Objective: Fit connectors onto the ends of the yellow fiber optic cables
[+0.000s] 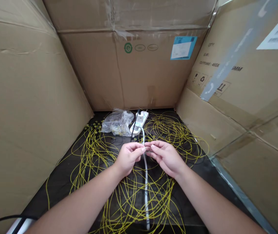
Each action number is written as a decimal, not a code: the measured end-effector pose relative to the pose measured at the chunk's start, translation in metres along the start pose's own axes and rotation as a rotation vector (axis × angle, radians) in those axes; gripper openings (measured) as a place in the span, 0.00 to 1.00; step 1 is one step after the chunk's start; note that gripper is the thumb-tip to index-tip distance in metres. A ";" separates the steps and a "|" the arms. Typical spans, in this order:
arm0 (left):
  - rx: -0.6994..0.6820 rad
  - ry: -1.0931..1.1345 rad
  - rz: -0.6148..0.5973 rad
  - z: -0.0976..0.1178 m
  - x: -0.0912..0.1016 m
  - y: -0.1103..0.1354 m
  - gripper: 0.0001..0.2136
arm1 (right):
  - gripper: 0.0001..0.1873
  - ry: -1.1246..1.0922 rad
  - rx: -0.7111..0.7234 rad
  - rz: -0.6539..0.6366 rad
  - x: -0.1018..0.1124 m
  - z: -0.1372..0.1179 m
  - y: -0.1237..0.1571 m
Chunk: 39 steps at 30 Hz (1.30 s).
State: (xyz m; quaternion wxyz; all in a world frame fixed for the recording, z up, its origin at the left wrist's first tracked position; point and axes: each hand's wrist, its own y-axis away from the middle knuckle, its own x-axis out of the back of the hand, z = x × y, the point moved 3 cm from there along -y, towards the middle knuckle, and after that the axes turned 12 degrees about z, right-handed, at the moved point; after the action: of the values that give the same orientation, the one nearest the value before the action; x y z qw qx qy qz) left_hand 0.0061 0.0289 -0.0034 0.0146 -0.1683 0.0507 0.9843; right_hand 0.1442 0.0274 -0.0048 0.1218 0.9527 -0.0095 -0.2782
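My left hand is closed, its thumb and forefinger pinched together in the middle of the view. Close beside it my right hand is pinched too, with its lower fingers loosely curled. The fingertips of both hands almost meet; whatever lies between them is too small to make out. Beneath and in front of the hands spreads a tangle of thin yellow wires with dark marks along them. A thick white cable runs under the fingertips towards me.
Cardboard boxes wall in the dark table on the left, back and right. Beyond my hands are a white power strip with plugs and a clear plastic bag. More yellow wire coils lie at the right and left.
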 end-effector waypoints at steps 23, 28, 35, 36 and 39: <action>-0.024 -0.069 0.030 -0.001 0.000 -0.001 0.07 | 0.10 0.031 0.049 0.011 -0.001 0.000 0.004; -0.022 -0.100 0.047 -0.001 0.000 -0.001 0.07 | 0.12 0.088 0.102 0.051 -0.001 -0.001 0.004; 0.008 -0.168 0.075 -0.003 0.001 -0.002 0.08 | 0.10 0.220 0.238 0.055 0.000 0.000 0.004; 0.009 -0.182 0.080 -0.003 0.001 -0.002 0.09 | 0.10 0.255 0.278 0.051 0.000 -0.001 0.004; -0.005 -0.223 0.096 -0.005 0.001 -0.003 0.09 | 0.08 0.394 0.415 0.040 -0.001 -0.004 0.005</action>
State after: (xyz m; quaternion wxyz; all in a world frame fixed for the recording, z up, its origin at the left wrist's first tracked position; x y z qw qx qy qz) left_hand 0.0069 0.0316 -0.0089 -0.0275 -0.0551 0.0542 0.9966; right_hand 0.1463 0.0236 0.0000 -0.0706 0.9926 -0.0613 -0.0774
